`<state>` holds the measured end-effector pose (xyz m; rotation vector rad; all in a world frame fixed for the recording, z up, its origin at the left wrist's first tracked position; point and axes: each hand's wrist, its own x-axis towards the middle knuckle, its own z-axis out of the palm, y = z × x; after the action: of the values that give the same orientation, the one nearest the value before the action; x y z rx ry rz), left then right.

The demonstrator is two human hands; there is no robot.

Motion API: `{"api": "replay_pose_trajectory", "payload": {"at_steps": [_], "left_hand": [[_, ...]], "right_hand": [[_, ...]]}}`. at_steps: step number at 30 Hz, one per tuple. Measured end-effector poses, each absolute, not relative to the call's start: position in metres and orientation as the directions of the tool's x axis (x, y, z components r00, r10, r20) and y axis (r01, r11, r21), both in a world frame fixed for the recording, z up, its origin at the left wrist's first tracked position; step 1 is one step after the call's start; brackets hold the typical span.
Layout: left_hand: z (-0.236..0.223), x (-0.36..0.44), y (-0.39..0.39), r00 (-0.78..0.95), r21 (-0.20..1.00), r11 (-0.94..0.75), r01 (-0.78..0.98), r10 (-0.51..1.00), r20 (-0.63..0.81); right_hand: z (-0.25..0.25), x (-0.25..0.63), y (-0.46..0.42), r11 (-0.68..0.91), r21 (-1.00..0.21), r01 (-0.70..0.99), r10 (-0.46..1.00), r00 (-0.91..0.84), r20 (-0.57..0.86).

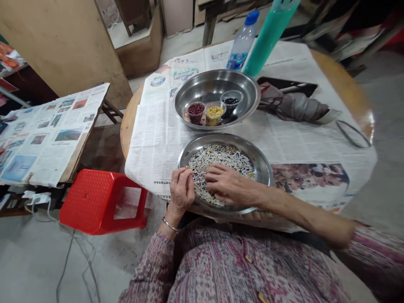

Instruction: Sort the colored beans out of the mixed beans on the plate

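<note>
A shallow steel basin (267,176) sits at the near edge of the table, spread with mixed grains (221,155) of white, black and yellow. My left hand (182,188) is at the basin's left rim, its fingers curled in a pinch; what lies between the fingertips is hidden. My right hand (225,183) reaches in from the right, its bent fingertips down among the grains; anything under them is out of sight. Just behind stands a deeper steel basin (202,84) with three clear cups: dark red beans (196,110), yellow beans (215,112) and black beans (230,102).
Newspaper (151,147) covers the round table. Toward the back stand a water bottle (242,44) and a green cylinder (268,40). A folded grey umbrella (293,105) lies to the right beside a dark flat object (287,86). A red stool (94,202) is at the left.
</note>
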<state>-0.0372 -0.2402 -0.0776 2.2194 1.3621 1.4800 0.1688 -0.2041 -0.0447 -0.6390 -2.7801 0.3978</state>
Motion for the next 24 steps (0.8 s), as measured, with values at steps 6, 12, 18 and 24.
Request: {"api": "replay_pose_trajectory", "payload": {"at_steps": [6, 12, 18, 24], "left_hand": [[-0.077, -0.036, -0.239, 0.092, 0.561, -0.590, 0.581, 0.732, 0.675], [-0.078, -0.036, -0.239, 0.092, 0.567, -0.590, 0.575, 0.735, 0.672], [-0.077, -0.036, -0.239, 0.096, 0.559, -0.589, 0.584, 0.733, 0.673], [-0.079, -0.036, -0.238, 0.098, 0.559, -0.583, 0.590, 0.739, 0.667]], "right_hand": [[-0.057, 0.216, -0.183, 0.681, -0.294, 0.671, 0.732, -0.603, 0.319], [-0.064, 0.198, -0.200, 0.508, -0.317, 0.801, 0.857, -0.435, 0.276], [-0.071, 0.188, -0.182, 0.524, -0.288, 0.801, 0.848, -0.462, 0.257], [-0.071, 0.192, -0.151, 0.465, -0.327, 0.823, 0.870, -0.356, 0.341]]}}
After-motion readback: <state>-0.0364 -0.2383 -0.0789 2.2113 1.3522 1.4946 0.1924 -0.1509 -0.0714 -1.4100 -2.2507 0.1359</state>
